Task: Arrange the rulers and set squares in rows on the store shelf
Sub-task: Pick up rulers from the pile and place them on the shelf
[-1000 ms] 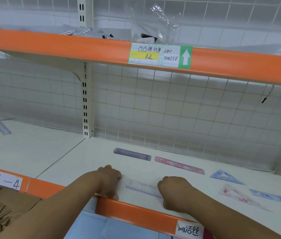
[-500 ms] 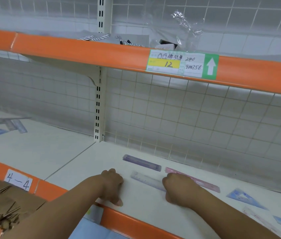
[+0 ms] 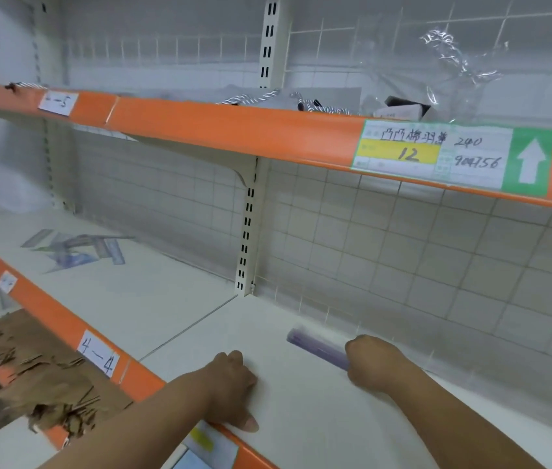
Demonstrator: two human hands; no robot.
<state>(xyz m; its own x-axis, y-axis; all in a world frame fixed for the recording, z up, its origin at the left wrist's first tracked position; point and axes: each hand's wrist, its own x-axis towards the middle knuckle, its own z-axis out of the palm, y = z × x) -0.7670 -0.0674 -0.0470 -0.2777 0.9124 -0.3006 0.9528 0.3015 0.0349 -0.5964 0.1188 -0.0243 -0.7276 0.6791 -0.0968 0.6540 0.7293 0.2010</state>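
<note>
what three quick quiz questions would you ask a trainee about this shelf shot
1. True or false: the left hand rests at the orange front edge of the lower shelf.
2. Which hand is at the end of the purple ruler? A: the left hand. B: the right hand.
3. Fill in: the loose pile of rulers and set squares lies in the bay to the ____ of the upright post.
Key: 1 true; 2 B; 3 left.

we see a price label (image 3: 450, 155) on the upper orange strip (image 3: 234, 126), crumpled clear plastic (image 3: 460, 62) and striped cords (image 3: 254, 96) above it, a handwritten 4-4 tag (image 3: 98, 358), torn brown cardboard (image 3: 48, 377) at our lower left
</note>
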